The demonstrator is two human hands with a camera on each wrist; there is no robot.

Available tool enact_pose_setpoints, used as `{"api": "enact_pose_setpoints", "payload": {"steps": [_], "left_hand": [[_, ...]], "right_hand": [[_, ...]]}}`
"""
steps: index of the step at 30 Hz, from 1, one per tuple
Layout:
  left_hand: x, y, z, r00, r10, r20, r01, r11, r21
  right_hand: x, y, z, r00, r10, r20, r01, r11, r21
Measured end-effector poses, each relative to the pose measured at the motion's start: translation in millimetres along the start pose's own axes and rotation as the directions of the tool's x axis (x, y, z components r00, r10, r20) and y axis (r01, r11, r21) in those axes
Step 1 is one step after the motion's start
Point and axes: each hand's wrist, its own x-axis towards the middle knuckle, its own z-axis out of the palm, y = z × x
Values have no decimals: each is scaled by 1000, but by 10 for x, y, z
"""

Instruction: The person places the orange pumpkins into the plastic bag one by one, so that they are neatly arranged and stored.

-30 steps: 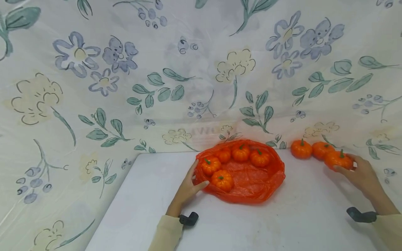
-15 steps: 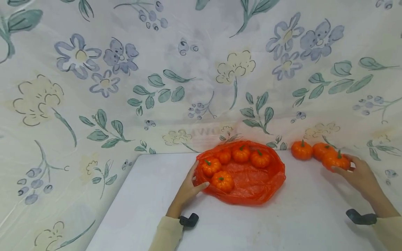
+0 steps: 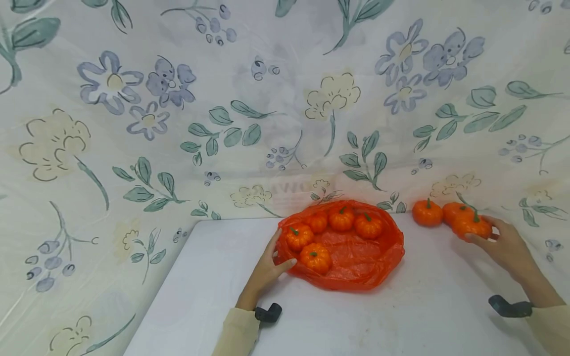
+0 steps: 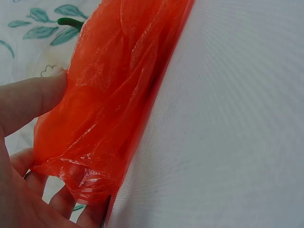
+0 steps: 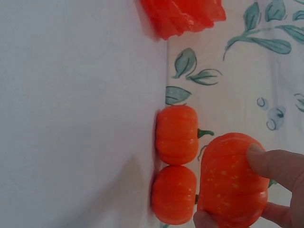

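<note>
A red plastic bag [image 3: 356, 267] lies opened out on the table, with several small orange pumpkins inside, one of them a front pumpkin [image 3: 315, 258]. My left hand [image 3: 267, 267] holds the bag's left side. In the left wrist view its thumb [image 4: 38, 97] presses the crinkled bag [image 4: 109, 95] while the fingers lie round the lower edge. At the right, my right hand [image 3: 507, 247] grips a small pumpkin [image 3: 472, 227] between thumb and fingers, raised above the table. The right wrist view shows this held pumpkin [image 5: 232, 180] close up.
Two more pumpkins, a left one [image 3: 427, 213] and a right one [image 3: 456, 212], stand side by side at the table's back edge, near the held one. A flower-patterned sheet [image 3: 285, 123] rises behind the white table [image 3: 200, 277].
My right hand has moved slightly left with the pumpkin, now partly covering the right-hand pumpkin behind it. The left hand and the bag have stayed in place.
</note>
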Motion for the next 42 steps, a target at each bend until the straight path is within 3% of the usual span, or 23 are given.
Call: {"api": "enact_pose_setpoints", "payload": {"steps": [12, 24, 42], "left_hand": [[162, -417, 54, 999, 16, -44, -16, 1000, 2], [165, -452, 44, 999, 24, -40, -23, 1000, 19], [144, -430, 38, 999, 23, -46, -21, 999, 34]], "right_hand": [[6, -121, 47, 992, -116, -46, 115, 993, -23], [30, -254, 156, 980, -194, -50, 193, 981, -12], [19, -486, 276, 972, -235, -4, 234, 972, -26]]}}
